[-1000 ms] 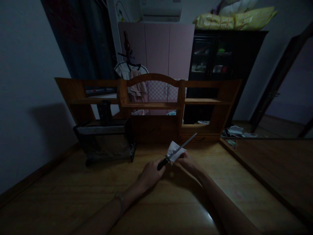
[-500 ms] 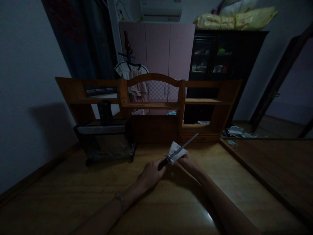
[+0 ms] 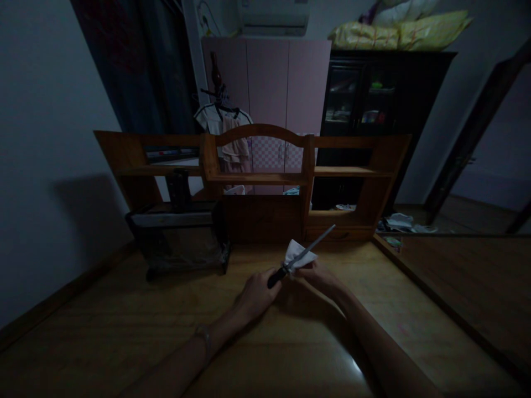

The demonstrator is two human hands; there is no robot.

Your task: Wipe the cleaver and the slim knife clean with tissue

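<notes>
My left hand (image 3: 259,291) is closed round the black handle of a knife (image 3: 312,245). Its narrow grey blade slants up and to the right, above the wooden desk (image 3: 249,342). A white tissue (image 3: 292,251) lies against the blade near the handle, with part of it showing behind the blade. My right hand (image 3: 317,276) pinches the tissue from the right side; its fingertips are partly hidden. A band circles my left wrist.
A black-framed, clear-sided box (image 3: 178,240) stands at the desk's back left with a dark object (image 3: 178,190) on top. A wooden shelf unit (image 3: 261,178) spans the rear. The desk's raised edge (image 3: 440,304) runs along the right.
My right hand and the tissue have shifted slightly left, towards the knife handle. The left hand and the knife stay almost where they were.
</notes>
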